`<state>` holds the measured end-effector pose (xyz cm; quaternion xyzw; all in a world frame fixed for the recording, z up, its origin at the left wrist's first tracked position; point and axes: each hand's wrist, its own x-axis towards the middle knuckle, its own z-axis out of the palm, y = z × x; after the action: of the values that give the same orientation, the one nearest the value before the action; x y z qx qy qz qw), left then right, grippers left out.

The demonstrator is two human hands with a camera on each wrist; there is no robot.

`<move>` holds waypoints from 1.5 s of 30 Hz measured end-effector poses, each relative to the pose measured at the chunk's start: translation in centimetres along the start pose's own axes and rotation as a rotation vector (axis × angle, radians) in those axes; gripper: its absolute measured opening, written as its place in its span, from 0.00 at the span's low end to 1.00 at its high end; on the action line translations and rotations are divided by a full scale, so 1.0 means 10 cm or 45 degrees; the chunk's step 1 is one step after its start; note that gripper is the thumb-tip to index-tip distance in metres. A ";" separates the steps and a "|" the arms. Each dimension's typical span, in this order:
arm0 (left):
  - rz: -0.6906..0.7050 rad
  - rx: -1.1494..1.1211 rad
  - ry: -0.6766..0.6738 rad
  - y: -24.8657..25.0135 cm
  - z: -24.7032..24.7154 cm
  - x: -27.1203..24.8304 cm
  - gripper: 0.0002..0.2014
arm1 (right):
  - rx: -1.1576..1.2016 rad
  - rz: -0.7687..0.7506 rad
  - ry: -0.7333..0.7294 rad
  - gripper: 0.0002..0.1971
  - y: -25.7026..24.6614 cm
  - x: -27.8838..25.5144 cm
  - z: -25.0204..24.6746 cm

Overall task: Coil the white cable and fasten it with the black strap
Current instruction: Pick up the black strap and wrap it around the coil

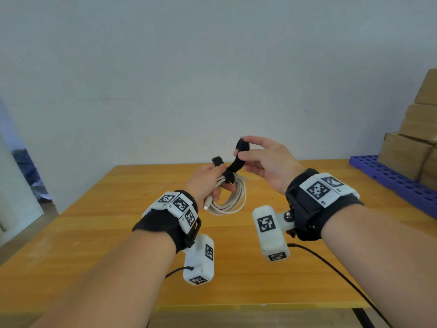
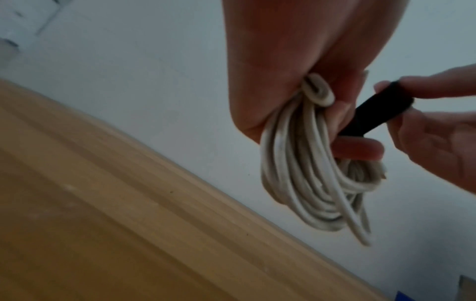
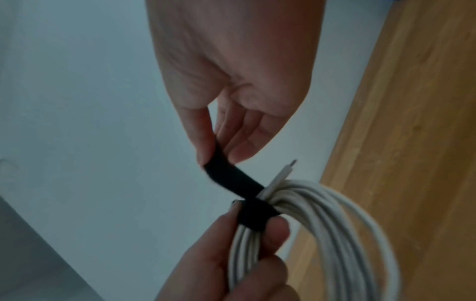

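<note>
The white cable [image 1: 230, 200] hangs as a coil of several loops above the wooden table [image 1: 118, 233]. My left hand [image 1: 208, 183] grips the top of the coil [image 2: 296, 163], its fingers curled round the bundled strands [image 3: 309, 224]. The black strap [image 1: 233, 165] runs across the bundle by my left fingers; one short end sticks up past them. My right hand [image 1: 262, 159] pinches the strap's other end [image 3: 224, 171] between thumb and fingers and holds it up and to the right of the coil [image 2: 373, 116]. A cable plug [image 1: 206, 207] pokes out below my left hand.
A blue perforated pallet [image 1: 390, 176] lies at the table's right, with stacked cardboard boxes [image 1: 416, 143] on it. A plain wall [image 1: 212, 67] stands behind the table. Black leads [image 1: 331, 268] trail from the wrist cameras over the table's near part.
</note>
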<state>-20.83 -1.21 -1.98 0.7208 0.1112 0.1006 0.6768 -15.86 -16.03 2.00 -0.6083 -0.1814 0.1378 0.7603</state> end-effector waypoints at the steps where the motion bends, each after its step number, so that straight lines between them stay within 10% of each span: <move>1: 0.010 -0.025 0.049 0.01 -0.02 0.02 0.11 | -0.036 0.033 -0.069 0.22 0.02 -0.02 0.01; 12: 0.076 -0.159 0.113 0.05 -0.05 0.04 0.08 | -0.505 -0.040 -0.273 0.15 0.07 -0.03 0.10; 21: 0.085 -0.094 0.210 -0.07 -0.16 0.07 0.11 | -0.394 0.319 -0.639 0.16 0.04 -0.17 -0.02; 27: 0.105 -0.083 0.105 -0.03 -0.19 0.02 0.12 | -0.780 -0.254 0.087 0.06 0.14 0.02 -0.06; 31: 0.127 -0.100 -0.035 0.01 -0.09 -0.01 0.13 | -0.887 -0.072 -0.209 0.31 0.23 0.07 -0.06; 39: 0.153 -0.025 -0.133 0.05 0.05 -0.05 0.16 | -0.968 -0.098 -0.170 0.15 0.25 0.00 -0.01; 45: 0.203 0.108 -0.063 0.07 0.06 -0.06 0.17 | -0.901 -0.046 -0.230 0.21 0.24 -0.02 -0.04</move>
<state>-21.17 -2.00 -1.34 0.7575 0.0408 0.1315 0.6381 -15.81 -15.91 -0.43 -0.8158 -0.2949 0.1063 0.4860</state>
